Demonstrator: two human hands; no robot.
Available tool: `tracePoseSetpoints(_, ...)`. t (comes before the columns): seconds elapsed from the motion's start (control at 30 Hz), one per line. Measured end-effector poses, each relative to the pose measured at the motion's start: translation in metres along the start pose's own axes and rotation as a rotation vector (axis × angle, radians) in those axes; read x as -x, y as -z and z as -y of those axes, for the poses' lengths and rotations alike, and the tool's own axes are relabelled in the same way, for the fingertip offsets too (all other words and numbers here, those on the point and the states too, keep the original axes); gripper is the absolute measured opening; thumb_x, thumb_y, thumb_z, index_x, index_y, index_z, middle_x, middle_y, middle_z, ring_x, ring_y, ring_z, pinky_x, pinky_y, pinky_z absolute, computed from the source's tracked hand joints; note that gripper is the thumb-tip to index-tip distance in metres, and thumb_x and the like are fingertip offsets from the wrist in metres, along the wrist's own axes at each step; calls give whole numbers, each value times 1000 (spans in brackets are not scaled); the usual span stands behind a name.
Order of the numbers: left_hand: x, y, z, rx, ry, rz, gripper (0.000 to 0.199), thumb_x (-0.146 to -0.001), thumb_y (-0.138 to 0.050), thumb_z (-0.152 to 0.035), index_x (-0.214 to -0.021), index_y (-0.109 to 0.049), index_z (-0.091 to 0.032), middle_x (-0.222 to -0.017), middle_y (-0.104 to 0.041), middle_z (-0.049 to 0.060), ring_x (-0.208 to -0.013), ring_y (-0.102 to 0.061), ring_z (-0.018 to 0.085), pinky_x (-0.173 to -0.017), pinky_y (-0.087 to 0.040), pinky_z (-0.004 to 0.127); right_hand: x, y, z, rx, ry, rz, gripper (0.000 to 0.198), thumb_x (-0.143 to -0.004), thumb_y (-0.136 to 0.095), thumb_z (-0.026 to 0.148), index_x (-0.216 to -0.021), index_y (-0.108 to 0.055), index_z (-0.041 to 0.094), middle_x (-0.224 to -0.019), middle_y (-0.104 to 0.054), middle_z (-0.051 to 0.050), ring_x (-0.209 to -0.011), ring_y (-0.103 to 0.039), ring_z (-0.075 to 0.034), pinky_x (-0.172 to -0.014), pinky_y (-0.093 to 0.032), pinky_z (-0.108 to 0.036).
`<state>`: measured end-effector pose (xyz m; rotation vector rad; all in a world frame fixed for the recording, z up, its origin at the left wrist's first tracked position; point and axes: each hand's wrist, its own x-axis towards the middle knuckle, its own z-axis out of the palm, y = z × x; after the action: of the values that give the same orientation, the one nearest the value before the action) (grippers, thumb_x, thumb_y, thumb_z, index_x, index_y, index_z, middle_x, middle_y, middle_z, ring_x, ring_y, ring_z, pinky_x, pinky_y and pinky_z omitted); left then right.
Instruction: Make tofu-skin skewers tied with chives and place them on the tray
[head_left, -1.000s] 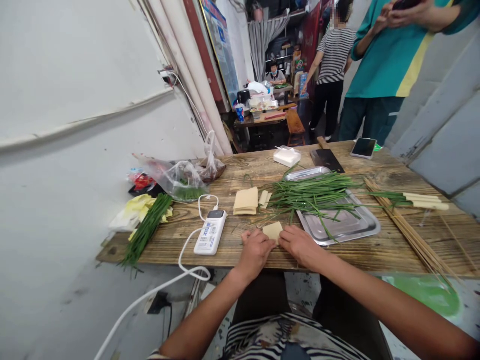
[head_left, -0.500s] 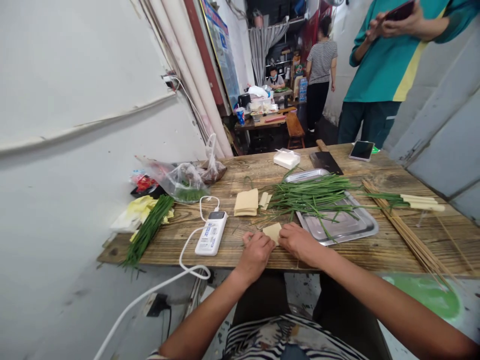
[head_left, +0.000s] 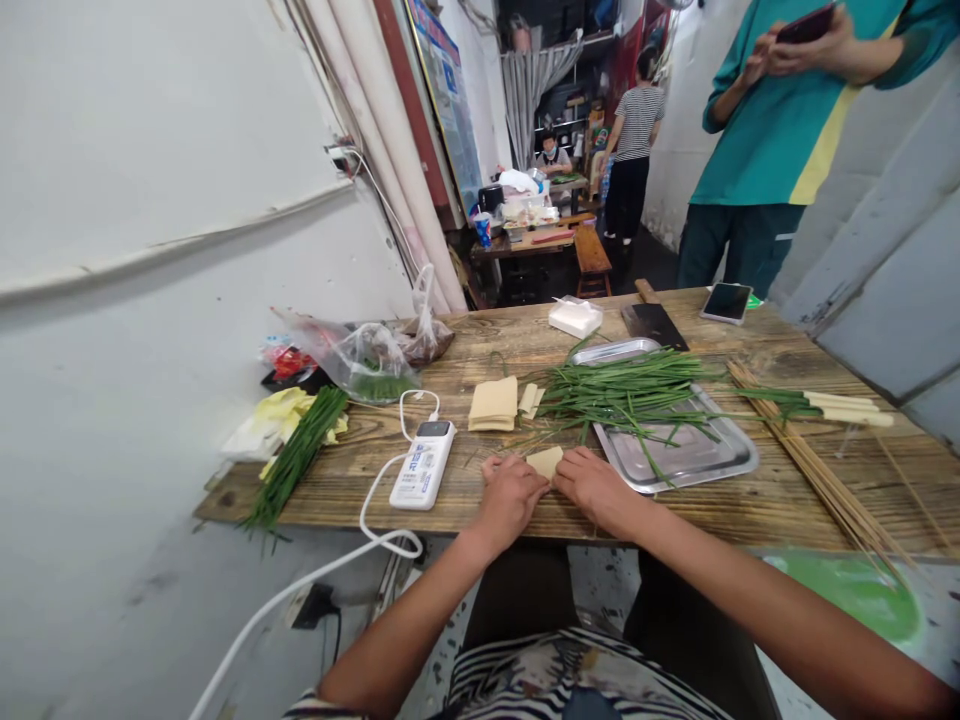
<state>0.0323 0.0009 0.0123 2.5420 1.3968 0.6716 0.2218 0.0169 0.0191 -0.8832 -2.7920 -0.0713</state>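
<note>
A small square beige tofu sheet lies at the table's front, between my two hands. My left hand is closed, its fingers pinching the near left edge of the sheet. On the near right edge, my right hand is closed in the same way. Whatever lies under my fingertips is hidden. Just beyond sits a stack of tofu sheets, with short tofu rolls beside it. Long green chives are heaped across a metal tray to the right.
A white power bank with its cable and a chive bundle lie left. Skewers and rolls with chives lie right. Behind are a cleaver, a phone and a plastic box. A person in teal stands opposite.
My hands keep their places on the tofu sheet, the fingers shifting only slightly, and a little less of it shows. In the background, the person in stripes has moved slightly left.
</note>
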Motion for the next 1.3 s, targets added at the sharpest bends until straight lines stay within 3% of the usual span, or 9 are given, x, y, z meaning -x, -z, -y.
tracePoseSetpoints(0.13, 5, -1, -4, -35, 23, -52, 18, -92, -53, -25, -87, -70, -23, -76, -66, 3, -83, -54, 19, -84, -29, 38, -8, 0, -7, -37, -3, 58, 23, -95, -44, 20, -86, -65, 15, -82, -59, -6, -82, -43, -19, -83, -29, -34)
tracePoseSetpoints(0.33, 12, -4, -12, -180, -52, -47, 19, -96, -47, -22, -88, -65, -22, -87, -66, 3, -94, -52, 20, -91, -24, 42, -14, -2, -12, -82, -39, 120, 24, -93, -48, 20, -75, -65, 16, -80, -60, -5, -82, -44, -18, -77, -27, -34)
tracePoseSetpoints(0.6, 3, -7, -1, -69, -35, -45, 21, -92, -53, -22, -78, -69, -23, -80, -68, 1, -85, -54, 19, -87, -26, 41, -11, -6, -13, -84, -69, 100, 26, -93, -49, 23, -73, -64, 17, -79, -58, -5, -83, -43, -19, -75, -26, -34)
tracePoseSetpoints(0.87, -7, -3, 4, -46, -37, 55, 26, -91, -53, -21, -71, -70, -21, -76, -69, 2, -84, -53, 18, -87, -25, 41, 5, -4, 1, 108, 36, -64, 22, -95, -42, 17, -96, -64, 12, -82, -57, -7, -83, -42, -21, -87, -27, -37)
tracePoseSetpoints(1.03, -4, -4, -4, -108, -14, 22, 23, -90, -56, -20, -71, -68, -21, -77, -67, 2, -86, -52, 19, -85, -25, 41, -1, -6, -6, -54, -33, 1, 21, -95, -46, 21, -86, -64, 16, -82, -58, -5, -83, -43, -19, -83, -28, -34)
tracePoseSetpoints(1.3, 13, -16, -16, -235, -23, -139, 11, -93, -53, -21, -91, -64, -22, -84, -66, 1, -90, -53, 19, -86, -25, 40, -13, -6, -18, -303, -162, 85, 25, -90, -55, 20, -69, -67, 16, -82, -61, -5, -82, -46, -17, -69, -28, -30)
